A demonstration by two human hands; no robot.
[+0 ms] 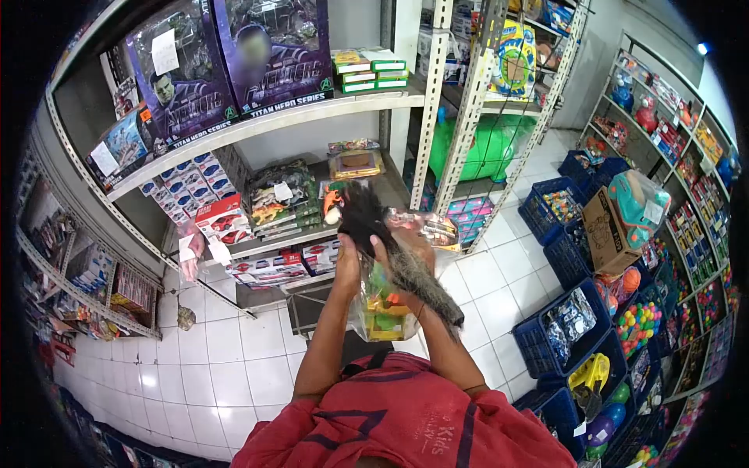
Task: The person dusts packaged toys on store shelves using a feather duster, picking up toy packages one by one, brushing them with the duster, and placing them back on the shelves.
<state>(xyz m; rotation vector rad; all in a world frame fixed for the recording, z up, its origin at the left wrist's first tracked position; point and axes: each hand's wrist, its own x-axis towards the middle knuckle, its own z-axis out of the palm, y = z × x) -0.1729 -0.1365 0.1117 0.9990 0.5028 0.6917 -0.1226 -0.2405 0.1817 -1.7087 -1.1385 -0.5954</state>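
Observation:
A dark, fluffy feather duster, black at its upper end and greyish lower down, slants across my hands in front of the shelf. My right hand is largely behind it, with a finger showing over the duster, closed around it. My left hand grips the left side of a clear plastic toy pack with yellow and green parts inside. The pack hangs between my forearms, and the duster covers part of it. Just beyond my hands, an orange toy dinosaur lies at the shelf's edge.
A metal shelf ahead bears Titan Hero boxes, small green boxes and camouflage packs. Blue crates of toys line the right side, with a cardboard carton on them. White floor tiles lie below.

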